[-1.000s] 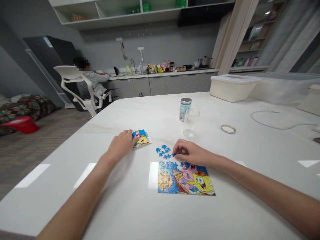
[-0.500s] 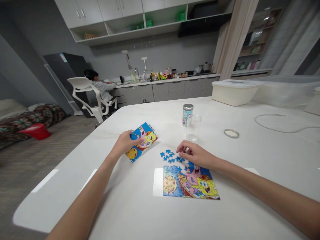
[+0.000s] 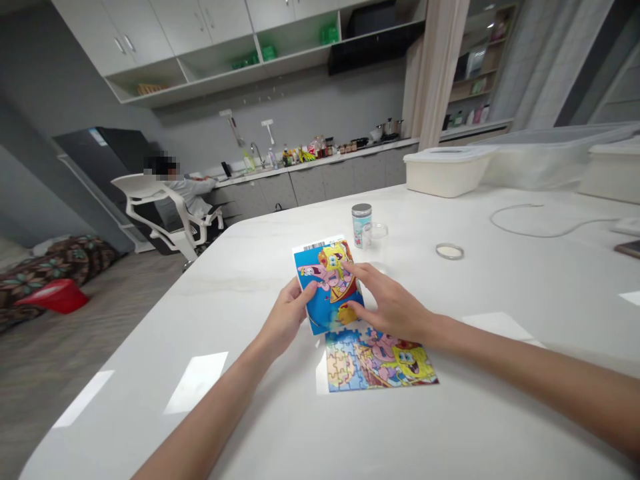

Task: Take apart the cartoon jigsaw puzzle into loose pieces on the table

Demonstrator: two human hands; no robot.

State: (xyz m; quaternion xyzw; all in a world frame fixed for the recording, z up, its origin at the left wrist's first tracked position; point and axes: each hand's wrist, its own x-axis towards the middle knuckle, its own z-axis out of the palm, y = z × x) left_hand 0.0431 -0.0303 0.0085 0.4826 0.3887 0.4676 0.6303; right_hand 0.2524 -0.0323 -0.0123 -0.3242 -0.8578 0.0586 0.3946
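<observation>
Picture card up in both hands, blocking half the good stuff behind it

So from the head cam, the left hand [image 3: 287, 313] has the picture card [image 3: 320, 303] pinched by its side, thumb on the printed front. The right hand [image 3: 395, 307] is at the card's other edge, fingers and thumb curved against it, but I honestly can't tell if it's gripping or just touching. The card's tilted up, barcode end at the top, with its cartoon turned sideways compared to the puzzle [image 3: 360, 367].

That puzzle lies flat on the white table [image 3: 240, 273], right below the card. Card and right hand cover bits of its top edge, so I can't see all of it.

Just behind is a tin [image 3: 362, 227] with a silver lid, and beside it a clear jar [image 3: 379, 232] whose lower part is mostly lost behind the right hand. A round silver-rimmed lid [image 3: 450, 251] lies off to the right, then a loose pale cable [image 3: 530, 233]. Further back there's a cream box [image 3: 445, 177] next to a big clear bin [image 3: 535, 163].

Across the room, someone in a grey top [image 3: 193, 193] sits in a white chair [image 3: 145, 188] by the counter [image 3: 320, 163].
</observation>
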